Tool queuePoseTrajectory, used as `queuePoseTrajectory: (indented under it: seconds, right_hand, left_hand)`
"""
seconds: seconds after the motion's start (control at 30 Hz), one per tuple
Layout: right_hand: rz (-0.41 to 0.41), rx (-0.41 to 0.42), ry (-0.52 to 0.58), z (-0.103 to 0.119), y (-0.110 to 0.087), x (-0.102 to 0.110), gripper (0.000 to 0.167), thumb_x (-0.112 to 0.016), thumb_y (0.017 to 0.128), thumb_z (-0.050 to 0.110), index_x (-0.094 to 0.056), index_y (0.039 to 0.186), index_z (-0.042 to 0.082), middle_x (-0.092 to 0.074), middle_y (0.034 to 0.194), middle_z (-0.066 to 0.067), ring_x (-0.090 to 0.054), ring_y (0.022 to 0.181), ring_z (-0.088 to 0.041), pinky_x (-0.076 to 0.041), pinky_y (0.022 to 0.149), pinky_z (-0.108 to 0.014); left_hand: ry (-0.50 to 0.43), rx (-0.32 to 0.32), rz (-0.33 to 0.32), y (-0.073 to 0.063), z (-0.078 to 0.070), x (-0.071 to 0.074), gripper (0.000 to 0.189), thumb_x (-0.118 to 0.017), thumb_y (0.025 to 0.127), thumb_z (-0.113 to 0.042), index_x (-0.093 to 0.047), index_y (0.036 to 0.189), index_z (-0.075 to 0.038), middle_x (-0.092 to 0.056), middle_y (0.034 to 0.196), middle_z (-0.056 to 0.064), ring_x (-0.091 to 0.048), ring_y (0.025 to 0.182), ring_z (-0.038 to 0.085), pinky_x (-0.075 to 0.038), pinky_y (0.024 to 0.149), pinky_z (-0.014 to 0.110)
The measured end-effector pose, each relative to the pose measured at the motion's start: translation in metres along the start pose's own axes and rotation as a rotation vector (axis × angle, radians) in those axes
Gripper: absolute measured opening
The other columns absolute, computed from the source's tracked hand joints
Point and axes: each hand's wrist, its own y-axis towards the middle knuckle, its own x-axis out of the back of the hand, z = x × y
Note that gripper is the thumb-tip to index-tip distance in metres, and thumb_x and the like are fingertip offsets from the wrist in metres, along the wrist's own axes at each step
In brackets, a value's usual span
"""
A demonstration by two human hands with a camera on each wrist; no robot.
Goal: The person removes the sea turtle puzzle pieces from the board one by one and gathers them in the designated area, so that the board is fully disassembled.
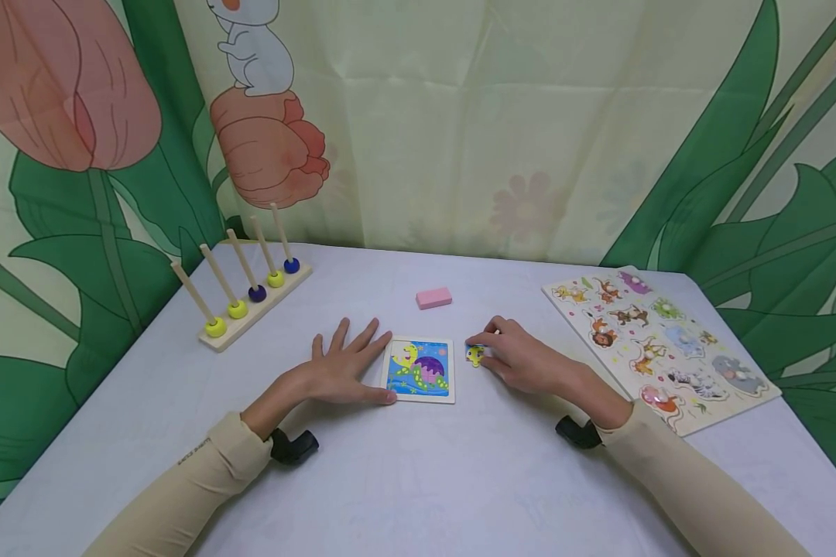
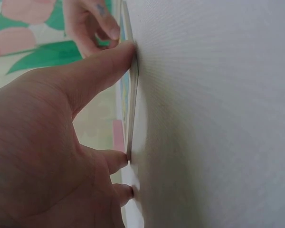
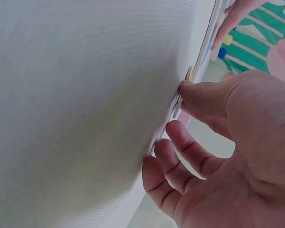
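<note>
A small square turtle puzzle (image 1: 419,370) with a pale wooden rim lies flat on the white table. My left hand (image 1: 344,371) is spread out at its left side, with the thumb (image 2: 126,53) at the lower left corner and the index fingertip at the upper left. Just right of the puzzle, my right hand (image 1: 519,357) pinches a small yellow-green and blue puzzle piece (image 1: 474,355) between thumb and fingers. Seen from the right wrist, the piece (image 3: 189,74) shows as a thin edge close over the tabletop, with the other fingers loosely curled beside it.
A pink block (image 1: 434,298) lies behind the puzzle. At the back left stands a wooden peg rack (image 1: 251,313) with yellow and dark blue beads on its rods. An animal peg board (image 1: 658,340) lies at the right, close to my right forearm. A printed curtain hangs behind the table.
</note>
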Motion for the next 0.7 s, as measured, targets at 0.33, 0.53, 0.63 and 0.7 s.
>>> queuePoseTrajectory:
  seconds: [0.33, 0.53, 0.63, 0.7]
  right_hand:
    - [0.005, -0.002, -0.006, -0.0005, 0.0001, -0.0005, 0.042, -0.068, 0.103, 0.012, -0.066, 0.145, 0.015, -0.059, 0.129, -0.012, -0.054, 0.117, -0.025, -0.054, 0.100, -0.043]
    - [0.011, -0.004, -0.011, -0.0002, -0.0002, -0.0004, 0.044, -0.068, 0.103, 0.013, -0.064, 0.147, 0.014, -0.059, 0.129, -0.012, -0.054, 0.118, -0.026, -0.054, 0.100, -0.043]
    - [0.011, -0.004, -0.001, -0.0004, -0.0006, -0.0002, 0.044, -0.068, 0.103, 0.013, -0.063, 0.147, 0.014, -0.059, 0.129, -0.012, -0.054, 0.119, -0.025, -0.053, 0.100, -0.043]
    - [0.009, -0.003, 0.003, -0.0008, -0.0004, -0.0005, 0.044, -0.067, 0.104, 0.013, -0.063, 0.148, 0.014, -0.059, 0.129, -0.012, -0.054, 0.119, -0.025, -0.053, 0.101, -0.044]
  left_hand:
    - [-0.001, -0.003, 0.002, -0.0001, 0.0006, -0.0001, 0.108, -0.066, 0.088, -0.073, -0.018, 0.172, -0.025, 0.000, 0.182, 0.008, 0.011, 0.164, 0.053, 0.004, 0.119, 0.086]
    - [0.000, -0.006, 0.006, 0.0002, 0.0016, -0.0004, 0.108, -0.066, 0.088, -0.074, -0.018, 0.172, -0.025, 0.000, 0.182, 0.007, 0.011, 0.164, 0.053, 0.003, 0.119, 0.087]
    - [-0.001, -0.012, 0.004, 0.0001, 0.0018, -0.0002, 0.108, -0.065, 0.088, -0.074, -0.018, 0.172, -0.025, 0.000, 0.182, 0.007, 0.010, 0.164, 0.053, 0.002, 0.118, 0.087]
    - [-0.002, -0.015, 0.004, -0.0001, 0.0020, 0.0001, 0.108, -0.065, 0.088, -0.074, -0.018, 0.172, -0.025, 0.000, 0.182, 0.007, 0.010, 0.164, 0.053, 0.002, 0.118, 0.087]
